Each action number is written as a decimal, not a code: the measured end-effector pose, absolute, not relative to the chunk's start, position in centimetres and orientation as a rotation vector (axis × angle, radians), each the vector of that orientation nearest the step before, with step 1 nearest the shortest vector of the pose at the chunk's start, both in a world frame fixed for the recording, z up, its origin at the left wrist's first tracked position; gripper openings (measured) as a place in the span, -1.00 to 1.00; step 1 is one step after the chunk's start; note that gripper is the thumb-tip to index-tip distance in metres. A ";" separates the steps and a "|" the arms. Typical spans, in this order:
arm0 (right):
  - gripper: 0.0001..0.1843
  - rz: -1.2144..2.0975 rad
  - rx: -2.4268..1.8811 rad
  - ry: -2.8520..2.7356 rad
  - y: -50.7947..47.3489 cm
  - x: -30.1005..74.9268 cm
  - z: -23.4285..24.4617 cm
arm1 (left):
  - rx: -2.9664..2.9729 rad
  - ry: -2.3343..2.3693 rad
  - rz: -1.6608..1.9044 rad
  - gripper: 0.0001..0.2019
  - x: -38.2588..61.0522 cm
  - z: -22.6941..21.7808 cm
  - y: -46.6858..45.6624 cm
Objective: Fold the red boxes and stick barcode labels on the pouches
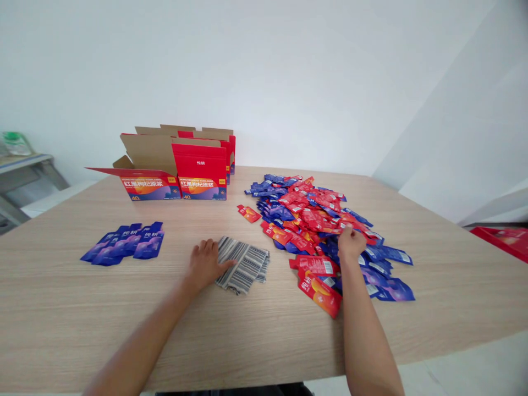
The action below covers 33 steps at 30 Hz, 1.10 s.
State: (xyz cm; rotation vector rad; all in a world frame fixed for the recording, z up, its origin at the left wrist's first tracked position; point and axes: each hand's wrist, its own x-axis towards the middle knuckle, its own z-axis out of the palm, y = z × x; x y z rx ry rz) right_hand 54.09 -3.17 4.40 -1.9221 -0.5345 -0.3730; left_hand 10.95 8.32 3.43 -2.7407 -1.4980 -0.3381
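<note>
Packets (313,218) in a loose heap on the tabletop (256,341), right hand (352,241) curled among them, grip impossible to tell, left hand (206,264) unclenched against striped cloth (245,267).

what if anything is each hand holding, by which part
Left hand: thumb over the left part of the striped cloth, grip unclear. Right hand, at the sachet pile: cannot tell.

Folded striped cloth (249,262) beside heaped red and blue pouches (311,219)
</note>
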 end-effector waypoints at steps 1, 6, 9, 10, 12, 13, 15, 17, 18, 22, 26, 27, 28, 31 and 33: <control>-0.53 -0.437 -1.956 -0.528 -3.5 53.8 5.0 | -2.731 -1.524 -0.313 -0.36 11.4 3.4 7.7; -0.57 -0.808 -1.803 -0.586 -5.3 51.4 9.0 | -2.839 -1.862 -0.402 -0.29 11.7 3.5 7.6; -0.64 -0.827 -1.653 -0.656 -5.0 48.4 10.3 | -2.893 -2.003 -0.534 -0.48 11.4 3.3 8.1; -0.66 -0.742 -1.598 -0.670 -4.5 47.1 10.1 | -2.913 -2.014 -0.559 -0.56 11.4 3.3 8.2; -0.65 -0.434 -1.467 -0.719 -3.1 44.0 9.1 | -2.924 -1.995 -0.572 -0.62 11.3 3.2 8.0; -0.63 -0.227 -1.406 -0.772 -2.2 42.4 8.3 | -2.894 -1.955 -0.581 -0.59 11.3 3.2 7.9; -0.60 0.186 -1.335 -0.886 -0.5 39.3 6.3 | -2.819 -1.764 -0.644 -0.48 11.2 3.0 7.5; -0.59 0.499 -1.394 -1.052 0.6 36.7 4.4 | -2.804 -1.481 -0.707 -0.43 11.2 2.7 7.3; -0.60 0.539 -1.455 -1.170 0.8 35.7 3.6 | -2.848 -1.341 -0.698 -0.46 11.3 2.5 7.2; -0.64 0.143 -1.688 -1.735 0.1 32.5 2.5 | -3.068 -1.076 -0.456 -0.49 11.2 1.5 7.2; -0.45 0.025 -1.805 -2.148 -1.6 30.0 3.0 | -3.169 -1.021 -0.387 -0.41 10.9 0.8 7.3; -0.41 0.061 -1.821 -2.200 -2.0 29.6 3.3 | -3.198 -1.015 -0.416 -0.41 10.8 0.7 7.4; -0.38 0.108 -1.816 -2.240 -2.3 29.3 3.6 | -3.225 -1.011 -0.462 -0.41 10.7 0.5 7.5; -0.41 0.374 -1.627 -2.381 -3.4 29.3 4.5 | -3.283 -1.044 -0.639 -0.39 10.6 -0.1 7.9; -0.45 0.581 -1.461 -2.447 -3.8 29.3 5.0 | -3.331 -1.098 -0.702 -0.36 10.5 -0.3 8.1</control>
